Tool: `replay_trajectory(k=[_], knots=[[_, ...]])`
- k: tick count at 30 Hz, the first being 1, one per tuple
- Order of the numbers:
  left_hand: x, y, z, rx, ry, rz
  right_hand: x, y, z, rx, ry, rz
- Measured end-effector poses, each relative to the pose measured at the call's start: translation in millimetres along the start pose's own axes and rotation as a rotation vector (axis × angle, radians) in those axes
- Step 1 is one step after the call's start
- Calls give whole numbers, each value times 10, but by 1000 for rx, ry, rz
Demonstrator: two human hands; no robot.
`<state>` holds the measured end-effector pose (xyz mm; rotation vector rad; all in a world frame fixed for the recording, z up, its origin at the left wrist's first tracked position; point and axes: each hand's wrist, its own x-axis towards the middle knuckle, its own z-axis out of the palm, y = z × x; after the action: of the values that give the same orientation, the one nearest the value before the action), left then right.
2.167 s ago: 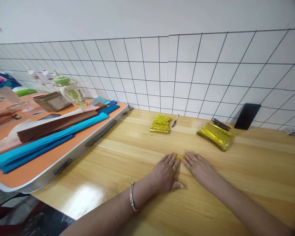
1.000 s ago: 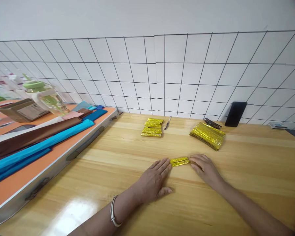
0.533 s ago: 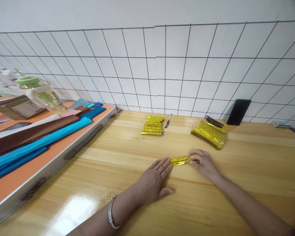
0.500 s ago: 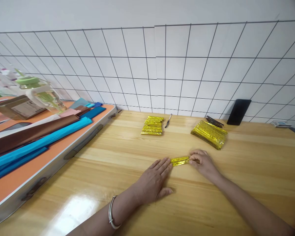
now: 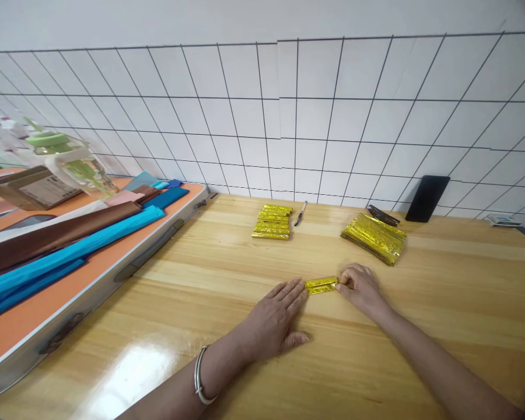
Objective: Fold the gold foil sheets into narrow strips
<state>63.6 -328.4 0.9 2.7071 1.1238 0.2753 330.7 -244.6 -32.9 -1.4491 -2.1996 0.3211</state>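
Observation:
A narrow folded strip of gold foil paper (image 5: 321, 285) lies on the wooden table (image 5: 227, 303) between my hands. My left hand (image 5: 275, 318), with a silver bangle on the wrist, lies flat and open, its fingertips at the strip's left end. My right hand (image 5: 361, 286) has its fingers curled and pinched on the strip's right end. Further back sit a small stack of folded gold strips (image 5: 272, 221) and a larger pile of flat gold foil sheets (image 5: 374, 237).
A pen (image 5: 300, 213) lies by the small stack. A dark clip (image 5: 382, 215) and a black phone (image 5: 427, 198) rest against the tiled wall. At left, an orange table (image 5: 48, 291) carries rolls of blue and brown crepe paper (image 5: 70, 245), a cardboard box (image 5: 28, 188) and a bottle (image 5: 70, 163).
My hands have slid apart from the middle of the strip to its ends, uncovering it. My right hand's fingers have curled onto the right end. The view has shifted slightly.

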Motion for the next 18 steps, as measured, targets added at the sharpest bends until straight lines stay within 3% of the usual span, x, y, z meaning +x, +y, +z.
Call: replay_trajectory(k=[10, 18], knots=[[-12, -2, 0, -1, 1, -3, -24, 80, 1, -1, -12, -27], [-25, 26, -1, -5, 19, -8, -86, -23, -16, -7, 34, 11]])
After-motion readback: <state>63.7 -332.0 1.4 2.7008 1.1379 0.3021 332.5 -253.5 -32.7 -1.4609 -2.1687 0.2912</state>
